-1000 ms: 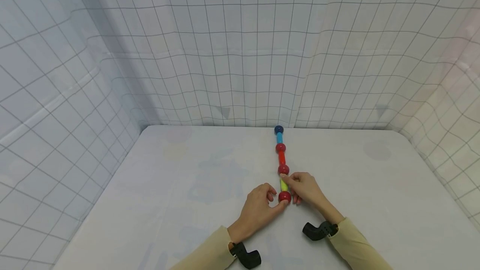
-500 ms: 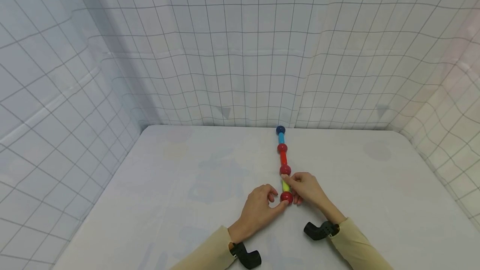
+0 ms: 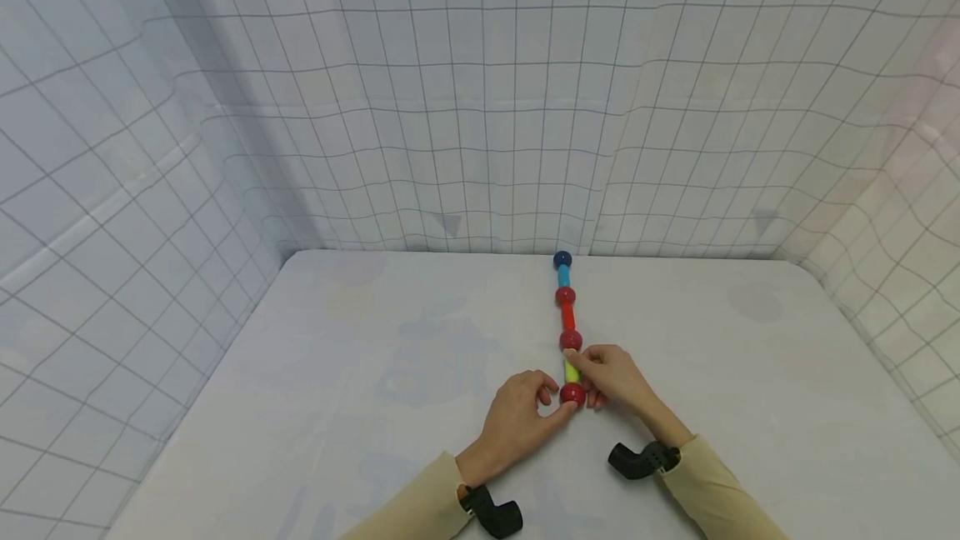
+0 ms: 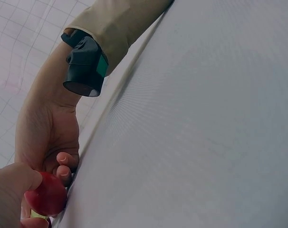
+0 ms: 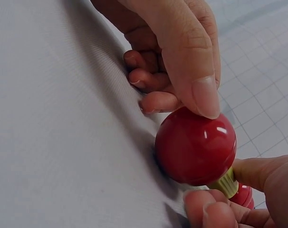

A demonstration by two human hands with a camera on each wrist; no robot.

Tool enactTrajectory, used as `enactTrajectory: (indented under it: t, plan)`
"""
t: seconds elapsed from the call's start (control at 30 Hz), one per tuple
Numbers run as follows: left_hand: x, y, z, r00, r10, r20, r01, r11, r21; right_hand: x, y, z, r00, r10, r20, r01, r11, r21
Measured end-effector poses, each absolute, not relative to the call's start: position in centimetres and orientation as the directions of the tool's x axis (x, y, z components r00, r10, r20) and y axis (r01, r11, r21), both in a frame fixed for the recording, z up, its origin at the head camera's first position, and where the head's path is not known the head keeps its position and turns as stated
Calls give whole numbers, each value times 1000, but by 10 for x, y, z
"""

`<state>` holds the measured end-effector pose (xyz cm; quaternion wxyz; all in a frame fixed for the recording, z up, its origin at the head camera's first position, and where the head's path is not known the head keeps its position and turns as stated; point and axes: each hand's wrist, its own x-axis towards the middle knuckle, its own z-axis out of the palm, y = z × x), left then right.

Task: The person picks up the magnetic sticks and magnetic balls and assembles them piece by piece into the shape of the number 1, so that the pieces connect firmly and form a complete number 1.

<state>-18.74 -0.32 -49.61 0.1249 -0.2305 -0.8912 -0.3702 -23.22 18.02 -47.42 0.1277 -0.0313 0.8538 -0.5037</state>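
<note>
A straight chain of balls and short rods lies on the white table, pointing away from me. Its near end is a red ball [image 3: 572,395], which my left hand [image 3: 517,411] holds, thumb on the near side and fingers at its left. Joined to that ball is a yellow-green rod [image 5: 225,183], pinched between the thumb and fingers of my right hand [image 3: 611,375] and partly hidden by them. Beyond it follow a second red ball [image 3: 571,340], a red rod [image 3: 567,317], another red ball [image 3: 566,296], a light blue rod [image 3: 563,276] and a dark blue ball [image 3: 562,259].
The white table [image 3: 360,357] spreads to both sides of the chain. A white curtain with a grid pattern [image 3: 480,107] hangs behind the far edge and along both sides. Each wrist carries a black camera mount [image 3: 495,515].
The whole chain has shifted slightly to the right, mostly in the first half second. Both hands keep their grips, the left fingers drawing a little closer to the near ball.
</note>
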Motion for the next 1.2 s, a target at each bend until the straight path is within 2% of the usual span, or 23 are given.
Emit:
enactTrajectory:
  t: [0.93, 1.2]
  plan:
    - [-188, -4, -496, -860, 327, 392, 508, 612, 606, -230, 176, -470, -970, -154, -188, 83, 518, -852]
    - [-188, -4, -496, -878, 315, 361, 479, 602, 639, -232, 178, -472, -968, -160, -192, 79, 532, -843]
